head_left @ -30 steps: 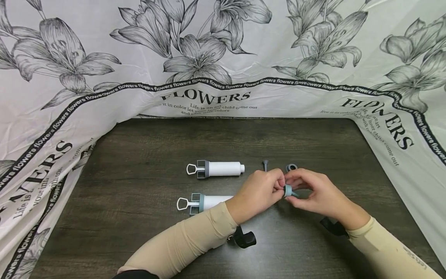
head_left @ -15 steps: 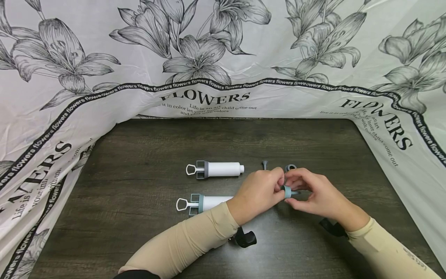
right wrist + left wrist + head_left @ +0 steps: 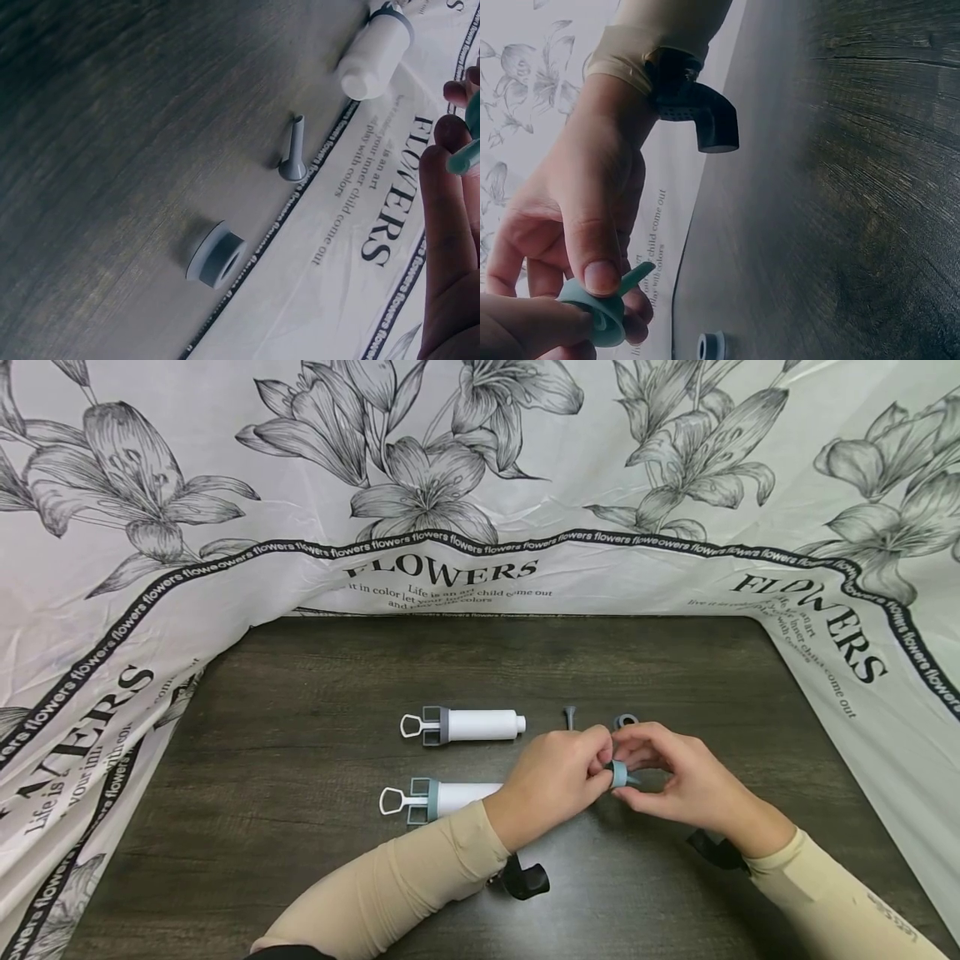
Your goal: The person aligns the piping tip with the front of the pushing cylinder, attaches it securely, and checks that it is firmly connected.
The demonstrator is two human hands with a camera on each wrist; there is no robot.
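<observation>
Teal cap (image 3: 619,773): held off the table (image 3: 300,677), between the two hands, right of centre and toward the right edge. Its teal nozzle (image 3: 636,278) sticks out on the right-hand side.

Right hand (image 3: 678,777): gripping the cap, thumb laid on its outside and fingers curled round beneath, per left wrist view. Left hand (image 3: 562,777): digits curled, pinching at the cap's open end; one digit tip reaches into the opening. Detail inside the cap partly covered.

Just beyond the hands, toward the far edge: grey ring (image 3: 626,721), hole showing; to its left, grey nozzle (image 3: 569,717), flared end toward the far edge.

Farther left: grey-collared syringe (image 3: 482,724), white body, loop handle toward the left edge. Nearer the near edge: teal-collared syringe (image 3: 467,795), same orientation, right part hidden by the left hand and sleeve (image 3: 397,877).

Each wrist carries a black mount (image 3: 527,879). Flower-printed cloth (image 3: 450,568) hangs behind the far edge and along both sides.
</observation>
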